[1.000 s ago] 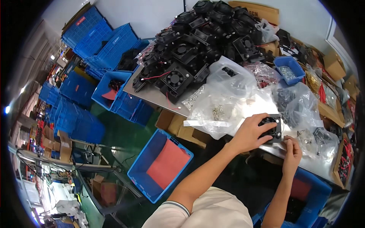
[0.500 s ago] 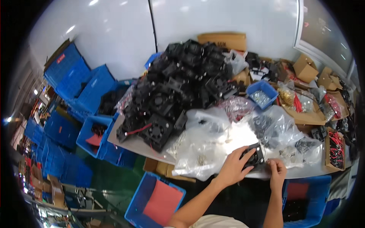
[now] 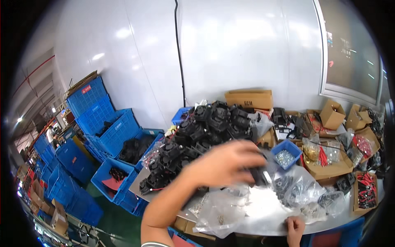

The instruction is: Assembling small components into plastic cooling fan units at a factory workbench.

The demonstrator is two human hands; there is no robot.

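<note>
Smeared by motion, my left hand (image 3: 230, 162) is raised over the table in front of the heap, its fingers over a dark, blurred black fan (image 3: 260, 176). My right hand (image 3: 294, 226) rests by the table's front edge with its fingers curled closed; anything inside them is hidden. Behind my left hand rises a large heap of black fans (image 3: 216, 117), some with thin wires. A clear plastic bag (image 3: 220, 212) with small metal parts lies below my left forearm and hand.
Right of the heap stands a small blue bin (image 3: 285, 153) of metal screws. More plastic bags (image 3: 302, 191) and a cardboard box of red and black wires (image 3: 365, 191) lie to the right. Blue crates (image 3: 113, 179) stand at the left, below a pale wall (image 3: 230, 49).
My left hand has lifted the fan up and away from the front edge toward the heap. My right hand stays near the edge, now apart from the fan. The view has tilted up.
</note>
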